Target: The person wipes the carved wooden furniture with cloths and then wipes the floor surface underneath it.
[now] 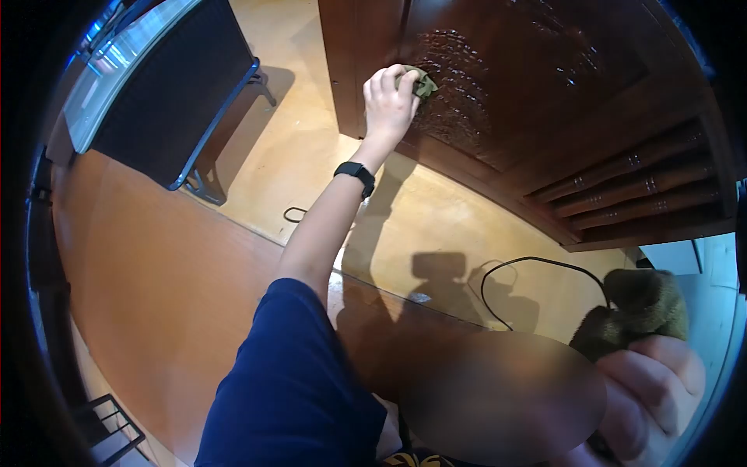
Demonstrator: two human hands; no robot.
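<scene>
My left hand (389,103), with a dark watch (355,177) on the wrist, is closed around a crumpled olive-green cloth (424,84). It presses the cloth against a dark brown wooden panel (529,93). Wet, glossy streaks (459,86) show on the wood just right of the cloth. At the lower right, close to the camera, my right hand (650,385) has its fingers curled against a thick olive-brown towel (642,303). Part of that hand is hidden by a blurred oval patch.
Carved spindles (638,183) run along the panel's lower right. A black cord (537,259) loops over the tan floor (311,167). To the upper left stands a dark-sided table or bench (171,93) on metal legs. A black wire rack (113,428) is at lower left.
</scene>
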